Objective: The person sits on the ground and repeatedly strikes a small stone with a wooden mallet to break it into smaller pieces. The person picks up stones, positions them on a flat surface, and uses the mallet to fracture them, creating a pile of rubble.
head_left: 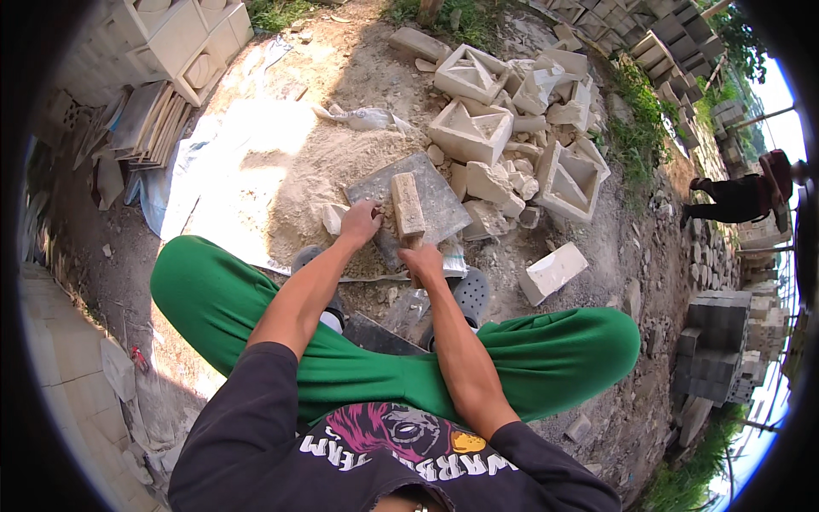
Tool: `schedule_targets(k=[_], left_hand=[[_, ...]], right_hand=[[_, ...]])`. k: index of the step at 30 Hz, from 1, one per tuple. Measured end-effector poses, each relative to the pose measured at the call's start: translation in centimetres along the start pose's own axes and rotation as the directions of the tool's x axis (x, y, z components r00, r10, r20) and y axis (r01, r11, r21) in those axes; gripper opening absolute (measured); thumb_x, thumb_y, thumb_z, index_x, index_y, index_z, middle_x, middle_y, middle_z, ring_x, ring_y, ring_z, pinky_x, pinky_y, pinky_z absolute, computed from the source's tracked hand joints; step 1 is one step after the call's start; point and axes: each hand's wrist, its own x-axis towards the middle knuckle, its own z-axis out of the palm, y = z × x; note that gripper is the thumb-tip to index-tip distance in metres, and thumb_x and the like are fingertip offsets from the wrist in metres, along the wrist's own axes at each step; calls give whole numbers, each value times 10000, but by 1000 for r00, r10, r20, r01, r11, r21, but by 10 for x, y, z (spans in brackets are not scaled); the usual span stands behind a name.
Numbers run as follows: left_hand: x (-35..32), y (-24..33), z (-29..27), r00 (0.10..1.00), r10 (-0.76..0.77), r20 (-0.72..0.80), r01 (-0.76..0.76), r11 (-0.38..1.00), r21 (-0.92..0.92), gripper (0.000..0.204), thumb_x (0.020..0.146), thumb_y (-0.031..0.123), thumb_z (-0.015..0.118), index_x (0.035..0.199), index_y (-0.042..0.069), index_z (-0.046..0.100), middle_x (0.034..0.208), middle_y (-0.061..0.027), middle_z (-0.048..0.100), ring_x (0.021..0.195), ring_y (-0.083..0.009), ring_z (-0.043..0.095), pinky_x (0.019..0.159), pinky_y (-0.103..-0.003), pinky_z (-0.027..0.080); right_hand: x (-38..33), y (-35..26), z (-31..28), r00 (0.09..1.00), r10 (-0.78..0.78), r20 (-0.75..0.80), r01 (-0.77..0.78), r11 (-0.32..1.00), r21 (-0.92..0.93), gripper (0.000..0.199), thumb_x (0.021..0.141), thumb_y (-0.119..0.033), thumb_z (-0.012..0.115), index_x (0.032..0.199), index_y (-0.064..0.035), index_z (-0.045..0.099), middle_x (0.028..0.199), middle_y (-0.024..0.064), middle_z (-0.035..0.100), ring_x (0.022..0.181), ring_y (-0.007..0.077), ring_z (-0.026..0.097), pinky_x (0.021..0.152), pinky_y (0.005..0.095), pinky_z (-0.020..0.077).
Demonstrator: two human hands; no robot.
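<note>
My right hand [421, 261] is closed round the short handle of a dust-coated mallet [407, 203] with a long, blocky head. The mallet's head is over a flat dark-grey slab [445, 198] that lies on the dusty ground between my feet. At the slab's left edge is my left hand [362, 222], its fingers bent together; whatever they hold, if anything, is hidden. A pale stone chunk [333, 218] lies just left of that hand. Grit and powder cover the slab and the ground around it.
Beyond the slab at right is a heap of broken pale blocks [472, 130]. One whitish block [554, 273] lies nearer my right knee. A crumpled sack [363, 118] lies ahead, and stacked boards [158, 128] lean at left. At far right a person [751, 192] stands near grey blocks [717, 333].
</note>
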Motion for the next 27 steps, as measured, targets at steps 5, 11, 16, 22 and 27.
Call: schedule_targets(k=[5, 11, 16, 22, 27], left_hand=[[-2, 2, 3, 999, 47, 17, -48, 997, 53, 260, 895, 272, 680, 1082, 93, 702, 1055, -162, 668, 1024, -362, 646, 877, -466, 524], [6, 1, 9, 999, 35, 22, -36, 998, 59, 260, 893, 304, 687, 1036, 87, 696, 1066, -151, 672, 1028, -349, 649, 869, -462, 525], [18, 28, 10, 993, -9, 119, 3, 999, 50, 270, 896, 308, 687, 1067, 99, 700, 1060, -133, 692, 1016, -343, 660, 863, -457, 529], [20, 8, 13, 1000, 18, -20, -19, 997, -73, 264, 876, 233, 665, 1096, 93, 704, 1066, -150, 704, 990, -355, 674, 861, -455, 538], [15, -5, 11, 986, -32, -164, 26, 999, -34, 227, 870, 116, 628, 1082, 86, 703, 1110, -170, 658, 1044, -375, 639, 902, -455, 526]], right_hand=[[-1, -9, -17, 998, 54, 6, -55, 995, 86, 468, 690, -347, 754, 859, 89, 728, 780, 225, 728, 730, 322, 737, 725, 400, 568], [-25, -40, -44, 995, 65, -72, -37, 939, 341, 274, 755, -195, 753, 767, 58, 648, 625, 104, 643, 503, 211, 661, 500, 347, 526], [-29, -44, -59, 998, 57, -24, -43, 920, 389, 256, 768, -169, 745, 835, 50, 631, 640, 107, 621, 487, 203, 627, 470, 349, 503], [-56, -94, -59, 983, -138, -119, 171, 924, 342, 209, 792, -158, 735, 834, 23, 638, 652, 75, 630, 516, 183, 638, 488, 335, 500], [-32, -68, -20, 989, -145, -5, 139, 939, 314, 242, 771, -194, 750, 817, 22, 653, 627, 85, 634, 531, 190, 652, 509, 346, 512]])
